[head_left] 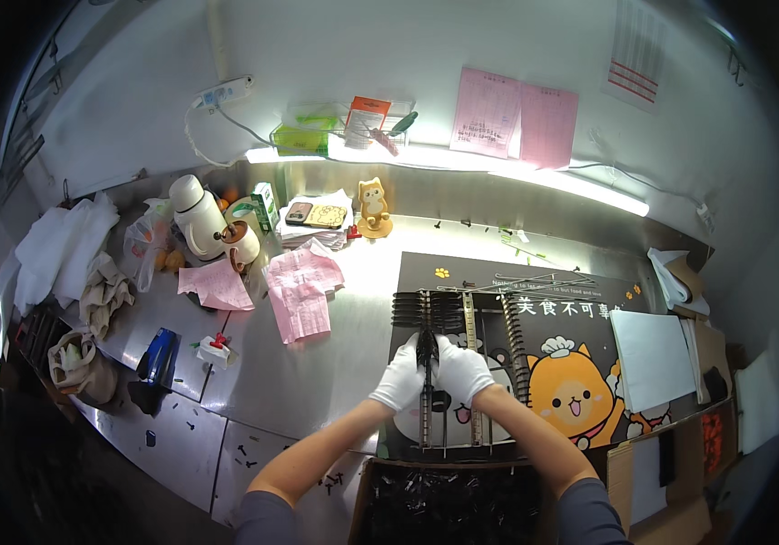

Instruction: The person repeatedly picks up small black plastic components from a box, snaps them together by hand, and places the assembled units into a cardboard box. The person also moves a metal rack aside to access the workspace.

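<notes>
Tabletop (317, 391): shiny metal, seamed on its left part.
Back, left of centre: we count a white thermos (201, 218), a mug (241, 243), a paper stack (291, 238) and an upright cat figure (372, 204).
Pink sheets (302, 295): creased, nearer us than these.
Left side: blue object (161, 350); we cannot tell its kind.
Front: small black pieces (330, 480), scattered.
Mat (576, 404): dark, cartoon-printed, centre to right; we see a metal rack (472, 313) on it.
</notes>
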Motion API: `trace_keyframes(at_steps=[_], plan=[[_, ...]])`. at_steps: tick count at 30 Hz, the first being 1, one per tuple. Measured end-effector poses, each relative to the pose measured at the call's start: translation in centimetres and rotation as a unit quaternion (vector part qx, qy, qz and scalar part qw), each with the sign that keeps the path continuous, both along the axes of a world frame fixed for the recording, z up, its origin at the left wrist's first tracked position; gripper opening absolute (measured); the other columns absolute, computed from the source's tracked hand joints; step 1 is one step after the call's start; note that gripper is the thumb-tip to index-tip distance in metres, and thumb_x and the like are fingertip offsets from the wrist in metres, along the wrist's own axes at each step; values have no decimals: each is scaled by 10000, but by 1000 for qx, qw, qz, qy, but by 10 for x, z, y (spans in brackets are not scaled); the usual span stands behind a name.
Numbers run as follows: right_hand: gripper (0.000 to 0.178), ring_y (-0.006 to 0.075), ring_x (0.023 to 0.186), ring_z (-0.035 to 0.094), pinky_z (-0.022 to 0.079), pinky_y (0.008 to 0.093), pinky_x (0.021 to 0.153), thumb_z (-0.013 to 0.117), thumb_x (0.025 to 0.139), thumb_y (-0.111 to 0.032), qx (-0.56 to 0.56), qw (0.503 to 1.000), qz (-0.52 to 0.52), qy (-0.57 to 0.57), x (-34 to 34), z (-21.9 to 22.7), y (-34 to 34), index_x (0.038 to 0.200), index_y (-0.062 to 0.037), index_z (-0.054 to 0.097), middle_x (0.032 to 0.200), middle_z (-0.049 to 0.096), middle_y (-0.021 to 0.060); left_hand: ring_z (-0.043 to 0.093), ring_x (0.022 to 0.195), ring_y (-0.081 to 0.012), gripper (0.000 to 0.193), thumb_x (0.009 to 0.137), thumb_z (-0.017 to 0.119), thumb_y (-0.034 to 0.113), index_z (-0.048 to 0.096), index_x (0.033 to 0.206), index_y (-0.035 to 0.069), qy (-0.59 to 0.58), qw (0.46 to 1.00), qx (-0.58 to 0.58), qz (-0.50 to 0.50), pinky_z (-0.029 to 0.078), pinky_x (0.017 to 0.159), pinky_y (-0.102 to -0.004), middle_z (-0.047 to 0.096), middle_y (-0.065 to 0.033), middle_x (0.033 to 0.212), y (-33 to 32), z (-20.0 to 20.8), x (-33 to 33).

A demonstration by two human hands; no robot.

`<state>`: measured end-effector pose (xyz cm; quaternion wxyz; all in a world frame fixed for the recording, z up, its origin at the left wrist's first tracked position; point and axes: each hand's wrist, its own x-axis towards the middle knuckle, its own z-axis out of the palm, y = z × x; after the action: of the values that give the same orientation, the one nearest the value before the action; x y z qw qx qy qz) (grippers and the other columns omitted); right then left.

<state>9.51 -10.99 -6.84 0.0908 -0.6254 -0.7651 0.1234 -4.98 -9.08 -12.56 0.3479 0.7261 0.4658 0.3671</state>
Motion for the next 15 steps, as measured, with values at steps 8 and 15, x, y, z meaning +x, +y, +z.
trace_keyframes(at_steps=[8,15], plan=[[287,395,870,660,521,460,785,519,899,-259,-115,989,70,-55,7,27,45,1029,-15,597,907,679,240,651,662,-391,235,837,605,165,488,1005,49,298,937,126,-128,531,601,-485,657,-203,758,46,42,-15],[108,106,694,617,557,248,622,523,958,-105,-195,795,-140,556,20,-2,8,1023,-66,600,807,617,39,603,543,-163,148,916,579,176,575,905,28,-90,830,-532,-144,455,407,-233,634,-124,734,57,62,-34]])
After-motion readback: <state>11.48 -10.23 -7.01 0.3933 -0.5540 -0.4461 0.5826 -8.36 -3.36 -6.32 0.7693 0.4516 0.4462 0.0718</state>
